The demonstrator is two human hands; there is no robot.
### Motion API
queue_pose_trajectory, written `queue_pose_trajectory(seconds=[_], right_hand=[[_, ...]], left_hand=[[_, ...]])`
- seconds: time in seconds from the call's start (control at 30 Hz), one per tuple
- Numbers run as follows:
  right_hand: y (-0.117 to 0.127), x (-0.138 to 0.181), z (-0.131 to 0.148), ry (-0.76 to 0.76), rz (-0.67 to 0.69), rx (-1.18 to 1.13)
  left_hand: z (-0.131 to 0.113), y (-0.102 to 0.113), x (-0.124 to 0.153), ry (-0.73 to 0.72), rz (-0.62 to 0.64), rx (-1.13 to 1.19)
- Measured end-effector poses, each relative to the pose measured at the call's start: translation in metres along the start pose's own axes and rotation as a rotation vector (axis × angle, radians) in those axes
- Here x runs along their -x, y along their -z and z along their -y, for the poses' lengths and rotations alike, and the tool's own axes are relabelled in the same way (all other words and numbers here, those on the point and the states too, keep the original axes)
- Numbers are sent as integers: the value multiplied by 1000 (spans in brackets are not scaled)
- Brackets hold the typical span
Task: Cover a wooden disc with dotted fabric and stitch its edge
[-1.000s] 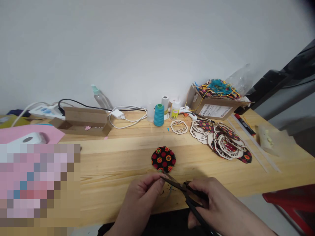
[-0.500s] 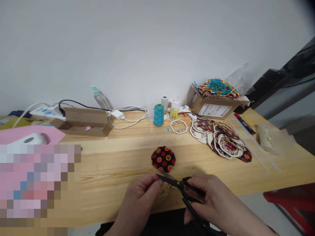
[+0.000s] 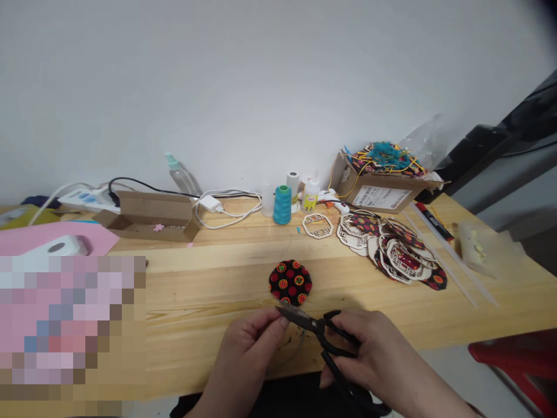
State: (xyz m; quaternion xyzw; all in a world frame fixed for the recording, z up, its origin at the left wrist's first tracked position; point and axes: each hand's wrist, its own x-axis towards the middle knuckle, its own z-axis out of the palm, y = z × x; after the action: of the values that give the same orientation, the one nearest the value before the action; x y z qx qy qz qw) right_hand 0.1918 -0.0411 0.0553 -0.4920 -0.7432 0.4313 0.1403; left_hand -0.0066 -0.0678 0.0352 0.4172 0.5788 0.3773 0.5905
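One left hand (image 3: 248, 354), one right hand (image 3: 369, 354), one pair of black scissors (image 3: 304, 320). Just beyond, one round printed fabric disc (image 3: 290, 283). Far side: one teal thread cone (image 3: 282, 206), one lone wooden lattice frame (image 3: 317, 225), one spray bottle (image 3: 180, 180), one hot glue gun (image 3: 335, 200), one open cardboard box at left (image 3: 152, 210), one parcel box at right (image 3: 380, 197).

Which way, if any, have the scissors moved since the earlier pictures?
Yes, to the left: the tips of the scissors, earlier slightly right of the teal thread spool in this view, now sit slightly left of it.
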Motion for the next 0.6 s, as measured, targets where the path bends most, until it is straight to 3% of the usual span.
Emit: queue_pose_trajectory(seconds=[0.1,0.3,0.47,0.6], right_hand=[[-1,2,3,-4,-14,85],[13,17,2,21,157,199],[38,26,-45,-146,-31,458],[57,29,-81,-308,-73,585]], left_hand=[[0,1,-2,0,-48,-4],[-1,6,-11,55,-250,108],[4,7,-14,88,-231,294],[5,7,-15,111,-154,473]])
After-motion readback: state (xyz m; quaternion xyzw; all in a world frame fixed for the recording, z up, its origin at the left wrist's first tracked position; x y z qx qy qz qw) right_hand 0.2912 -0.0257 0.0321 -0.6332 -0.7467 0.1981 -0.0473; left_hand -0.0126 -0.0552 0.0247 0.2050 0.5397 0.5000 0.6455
